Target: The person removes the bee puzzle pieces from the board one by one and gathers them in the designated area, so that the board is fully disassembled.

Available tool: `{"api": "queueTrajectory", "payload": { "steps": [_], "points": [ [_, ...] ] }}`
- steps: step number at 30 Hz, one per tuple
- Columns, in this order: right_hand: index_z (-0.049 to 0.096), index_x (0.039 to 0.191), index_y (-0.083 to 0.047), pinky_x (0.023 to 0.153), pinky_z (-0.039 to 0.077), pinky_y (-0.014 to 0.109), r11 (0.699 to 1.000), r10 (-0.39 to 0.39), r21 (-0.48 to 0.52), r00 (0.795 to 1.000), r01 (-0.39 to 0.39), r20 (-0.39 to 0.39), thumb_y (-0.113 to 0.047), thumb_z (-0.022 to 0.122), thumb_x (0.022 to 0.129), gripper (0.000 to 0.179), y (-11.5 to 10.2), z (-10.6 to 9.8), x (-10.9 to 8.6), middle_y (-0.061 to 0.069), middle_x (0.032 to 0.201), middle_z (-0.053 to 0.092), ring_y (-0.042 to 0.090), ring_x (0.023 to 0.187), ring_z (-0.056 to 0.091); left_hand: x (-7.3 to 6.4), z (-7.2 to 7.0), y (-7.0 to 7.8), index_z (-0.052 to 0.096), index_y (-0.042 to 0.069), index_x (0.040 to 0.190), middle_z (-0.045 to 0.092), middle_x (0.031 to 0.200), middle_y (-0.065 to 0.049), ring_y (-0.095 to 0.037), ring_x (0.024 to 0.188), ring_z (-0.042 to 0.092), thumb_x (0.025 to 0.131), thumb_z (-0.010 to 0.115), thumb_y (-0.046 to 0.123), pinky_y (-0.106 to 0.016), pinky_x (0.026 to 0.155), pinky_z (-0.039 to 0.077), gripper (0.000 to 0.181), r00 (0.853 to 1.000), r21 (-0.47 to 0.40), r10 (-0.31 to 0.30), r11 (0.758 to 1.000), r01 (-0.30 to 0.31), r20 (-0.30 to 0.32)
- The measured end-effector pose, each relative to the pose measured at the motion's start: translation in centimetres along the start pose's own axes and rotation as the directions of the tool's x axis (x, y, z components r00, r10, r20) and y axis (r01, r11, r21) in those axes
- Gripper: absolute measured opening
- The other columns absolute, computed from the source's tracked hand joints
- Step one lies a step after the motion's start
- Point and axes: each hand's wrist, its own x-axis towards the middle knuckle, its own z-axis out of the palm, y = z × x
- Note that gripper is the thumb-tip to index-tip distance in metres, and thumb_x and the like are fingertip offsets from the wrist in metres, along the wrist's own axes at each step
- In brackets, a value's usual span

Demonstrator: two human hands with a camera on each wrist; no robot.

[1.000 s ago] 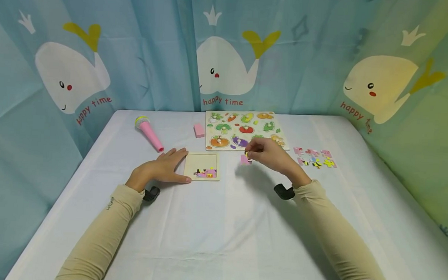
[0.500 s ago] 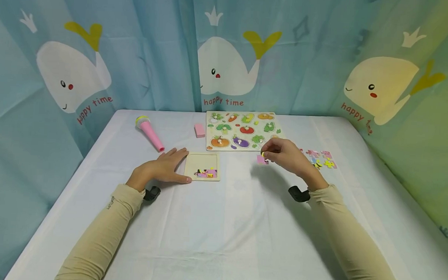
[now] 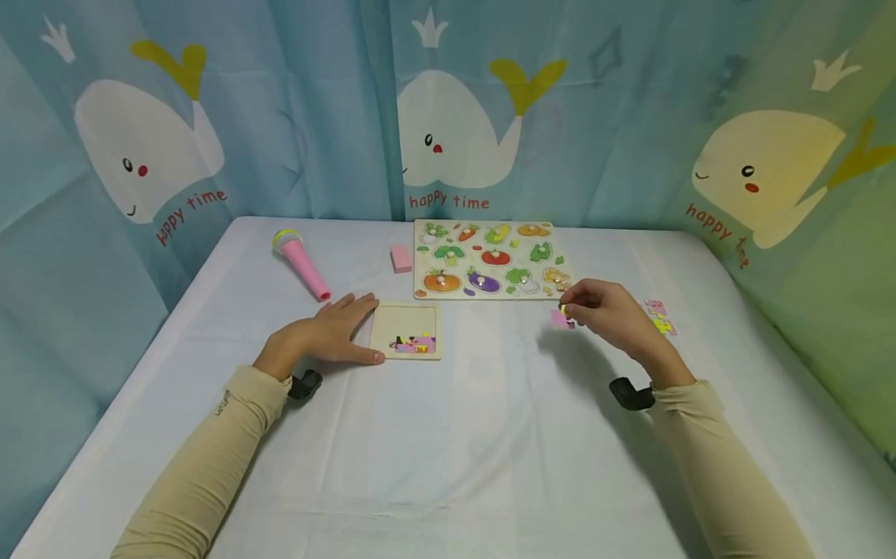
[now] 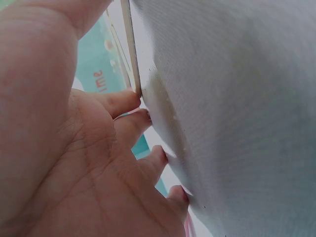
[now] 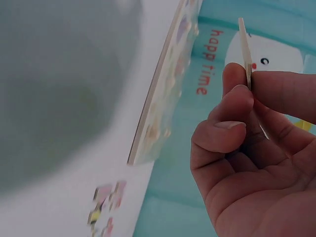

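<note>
My left hand [image 3: 329, 334] lies on the table with its fingers spread, thumb and a fingertip touching the left side of a small wooden puzzle tray [image 3: 404, 318]. A few joined pieces [image 3: 417, 343] fill the tray's lower right part. In the left wrist view the fingertips [image 4: 159, 154] rest on the cloth beside the tray's edge [image 4: 130, 47]. Above the table, my right hand [image 3: 610, 316] pinches a pink puzzle piece [image 3: 559, 319] between thumb and fingers. The right wrist view shows that piece [image 5: 244, 44] edge-on. More loose pieces [image 3: 662, 324] lie beyond the right hand, partly hidden by it.
A vegetable peg board [image 3: 493, 269] lies at the back middle of the white table [image 3: 441, 446]. To its left are a pink block [image 3: 400, 259] and a pink toy microphone [image 3: 303, 266]. Curtains with whales [image 3: 454, 138] stand behind and at both sides.
My right hand has moved to the right with the pinched puzzle piece, from in front of the peg board toward the loose pieces. My left hand has stayed at the tray.
</note>
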Motion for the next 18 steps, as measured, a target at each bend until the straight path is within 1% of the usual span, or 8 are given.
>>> {"api": "queueTrajectory", "payload": {
  "steps": [6, 10, 16, 18],
  "points": [
    [0.068, 0.122, 0.003, 0.075, 0.052, 0.027, 0.999, 0.027, -0.021, 0.999, -0.027, -0.029, -0.011, 0.062, 0.108, 0.021, 1.2, -1.3, -0.6, 0.014, 0.109, 0.074, 0.02, 0.093, 0.064, -0.1, -0.1, 0.3, 0.019, 0.0, 0.17, 0.014, 0.177, -0.021, -0.044, 0.162, 0.005, 0.095, 0.073, 0.057, -0.062, 0.128, 0.004, 0.108, 1.0, -0.007, -0.003, 1.0, 0.003, -0.002],
    [0.068, 0.124, 0.004, 0.073, 0.052, 0.028, 0.999, 0.039, -0.034, 0.998, -0.04, -0.039, -0.011, 0.061, 0.108, 0.022, 2.2, -2.1, -1.2, 0.013, 0.107, 0.074, 0.017, 0.091, 0.065, -0.1, -0.1, 0.4, 0.019, 0.0, 0.17, 0.014, 0.177, -0.021, -0.044, 0.162, 0.005, 0.095, 0.074, 0.057, -0.062, 0.128, 0.003, 0.108, 1.0, -0.015, -0.005, 1.0, 0.005, 0.0],
    [0.067, 0.124, 0.005, 0.07, 0.051, 0.028, 0.998, 0.055, -0.031, 0.996, -0.057, -0.063, -0.01, 0.061, 0.108, 0.023, 3.5, -3.2, -2.0, 0.012, 0.103, 0.073, 0.019, 0.086, 0.063, -0.1, 0.0, 0.3, 0.018, 0.0, 0.17, 0.013, 0.177, -0.02, -0.043, 0.163, 0.004, 0.095, 0.073, 0.057, -0.062, 0.128, 0.003, 0.109, 1.0, -0.005, -0.008, 1.0, 0.008, -0.001],
    [0.066, 0.124, 0.007, 0.069, 0.051, 0.028, 0.997, 0.061, -0.039, 0.996, -0.064, -0.068, -0.01, 0.061, 0.108, 0.024, 4.1, -3.6, -2.3, 0.011, 0.102, 0.072, 0.017, 0.086, 0.063, 0.0, 0.0, 0.3, 0.018, 0.001, 0.17, 0.013, 0.177, -0.019, -0.043, 0.163, 0.003, 0.095, 0.073, 0.057, -0.061, 0.129, 0.003, 0.109, 1.0, -0.006, -0.008, 1.0, 0.008, 0.002]
  ]
}}
